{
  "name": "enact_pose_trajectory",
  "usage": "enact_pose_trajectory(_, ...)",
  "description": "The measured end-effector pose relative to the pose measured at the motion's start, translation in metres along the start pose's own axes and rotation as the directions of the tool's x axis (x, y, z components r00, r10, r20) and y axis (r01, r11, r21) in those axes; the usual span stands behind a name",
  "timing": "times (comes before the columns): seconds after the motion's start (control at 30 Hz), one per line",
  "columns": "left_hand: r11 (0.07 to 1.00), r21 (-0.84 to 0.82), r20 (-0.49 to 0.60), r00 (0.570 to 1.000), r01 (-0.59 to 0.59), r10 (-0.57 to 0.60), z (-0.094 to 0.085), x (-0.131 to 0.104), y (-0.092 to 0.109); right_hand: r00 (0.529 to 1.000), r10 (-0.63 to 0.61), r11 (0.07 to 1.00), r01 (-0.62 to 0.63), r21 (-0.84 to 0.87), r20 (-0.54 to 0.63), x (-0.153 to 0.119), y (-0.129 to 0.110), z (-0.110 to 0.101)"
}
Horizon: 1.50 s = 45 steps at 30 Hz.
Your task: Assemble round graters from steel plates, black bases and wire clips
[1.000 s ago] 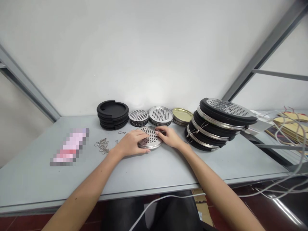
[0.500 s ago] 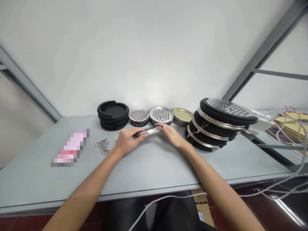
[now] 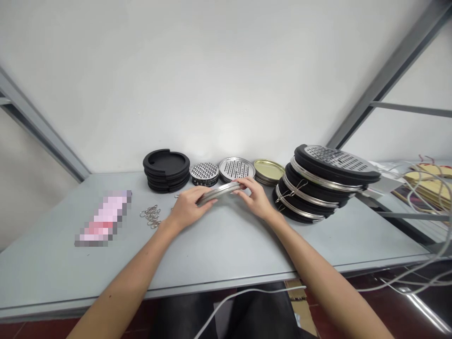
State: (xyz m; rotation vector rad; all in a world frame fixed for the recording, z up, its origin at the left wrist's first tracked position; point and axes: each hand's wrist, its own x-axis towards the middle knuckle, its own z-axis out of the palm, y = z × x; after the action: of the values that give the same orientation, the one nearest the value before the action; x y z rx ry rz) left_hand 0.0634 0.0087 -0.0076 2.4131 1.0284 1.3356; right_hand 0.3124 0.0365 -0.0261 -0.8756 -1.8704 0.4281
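Holding a round metal disc (image 3: 219, 192) just above the grey table (image 3: 226, 245), near the middle of the frame, the left hand (image 3: 189, 207) and right hand (image 3: 254, 198) each grip one edge. A black stack (image 3: 326, 181) sits right.

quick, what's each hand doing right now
left hand: closed on the near-left edge of the metal disc
right hand: closed on the disc's right edge, disc lifted and tilted

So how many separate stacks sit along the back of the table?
5: black rings far left, small perforated discs, larger perforated discs, gold lids, and the tall leaning assembled stack right. Counts within stacks are hidden.
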Motion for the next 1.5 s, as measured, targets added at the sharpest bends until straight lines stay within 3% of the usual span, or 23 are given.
enact_pose_trajectory(0.17,0.948,-0.213,-0.078,0.963,0.237,-0.258,0.001,0.005,0.003,0.986,0.134,0.985,-0.122,0.122,-0.099,0.003,-0.003,-0.001)
enact_pose_trajectory(0.27,0.853,-0.436,-0.138,0.915,0.288,-0.379,0.002,0.008,0.0,0.967,0.242,0.935,-0.255,0.249,0.079,0.003,-0.004,0.001)
enact_pose_trajectory(0.4,0.732,-0.605,-0.124,0.871,0.313,-0.475,0.006,0.01,-0.003,0.894,0.267,0.847,-0.395,0.356,0.359,0.0,-0.008,0.008)
enact_pose_trajectory(0.5,0.661,-0.663,-0.057,0.856,0.352,-0.513,0.008,0.01,-0.002,0.862,0.27,0.804,-0.448,0.392,0.43,-0.001,-0.01,0.009)
enact_pose_trajectory(0.6,0.64,-0.676,-0.006,0.865,0.366,-0.501,0.006,0.01,0.0,0.89,0.28,0.754,-0.436,0.492,0.359,0.0,-0.008,0.004)
enact_pose_trajectory(0.7,0.679,-0.639,0.005,0.885,0.361,-0.466,0.003,0.01,-0.001,0.913,0.29,0.715,-0.406,0.569,0.287,0.001,-0.005,-0.003)
enact_pose_trajectory(0.87,0.813,-0.508,-0.03,0.937,0.286,-0.349,0.002,0.009,-0.004,0.903,0.271,0.74,-0.417,0.528,0.334,0.003,-0.01,-0.006)
enact_pose_trajectory(0.97,0.839,-0.459,-0.016,0.941,0.293,-0.338,0.003,0.009,0.0,0.907,0.255,0.766,-0.402,0.502,0.336,0.003,-0.015,-0.002)
enact_pose_trajectory(1.13,0.697,-0.572,0.021,0.857,0.432,-0.514,0.006,0.011,0.01,0.922,0.262,0.782,-0.376,0.497,0.286,0.004,-0.013,0.0)
enact_pose_trajectory(1.23,0.545,-0.733,0.003,0.803,0.407,-0.596,0.007,0.013,0.013,0.896,0.303,0.767,-0.431,0.475,0.323,0.003,-0.012,0.001)
enact_pose_trajectory(1.37,0.419,-0.846,0.015,0.8,0.329,-0.599,0.004,0.016,0.013,0.862,0.333,0.764,-0.484,0.427,0.381,0.001,-0.015,0.005)
enact_pose_trajectory(1.5,0.42,-0.832,0.053,0.805,0.363,-0.591,0.0,0.016,0.009,0.887,0.339,0.776,-0.452,0.441,0.312,0.0,-0.013,0.006)
